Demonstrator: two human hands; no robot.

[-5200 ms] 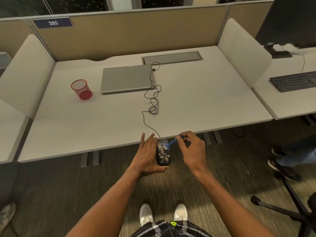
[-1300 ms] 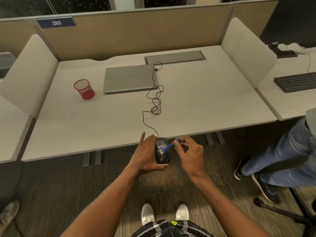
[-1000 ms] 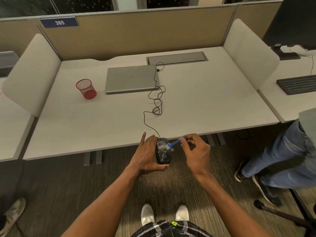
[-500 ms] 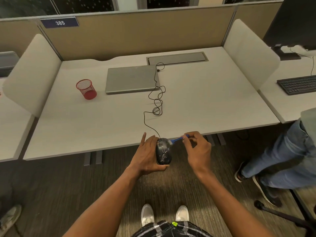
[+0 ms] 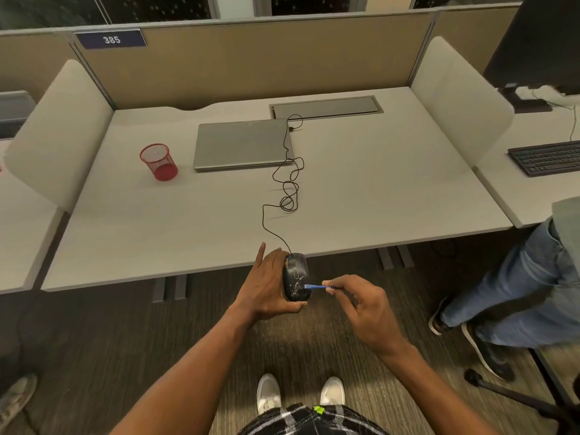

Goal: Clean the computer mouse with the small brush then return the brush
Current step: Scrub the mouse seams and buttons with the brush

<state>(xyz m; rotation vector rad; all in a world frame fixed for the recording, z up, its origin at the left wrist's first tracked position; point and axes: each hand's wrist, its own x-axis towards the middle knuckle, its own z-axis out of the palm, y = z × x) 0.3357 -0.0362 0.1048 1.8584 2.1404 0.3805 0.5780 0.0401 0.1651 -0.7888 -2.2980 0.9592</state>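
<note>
The brush (image 5: 315, 287) has dropped from the mouse's (image 5: 295, 277) front to its rear flank; right hand (image 5: 361, 306) pinches it, left hand (image 5: 266, 287) clamps the mouse; specks remain, so cleaning continues.

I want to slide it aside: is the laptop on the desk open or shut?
Shut. The laptop lies flat on the desk with its grey lid down; no screen or keys show.

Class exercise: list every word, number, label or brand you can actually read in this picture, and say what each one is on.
"385": white digits on a dark blue plate fixed to the top of the tan partition behind the desk.
Keyboard on the neighbouring desk: key legends too small to read.
Laptop and mouse: no readable marking.
</note>
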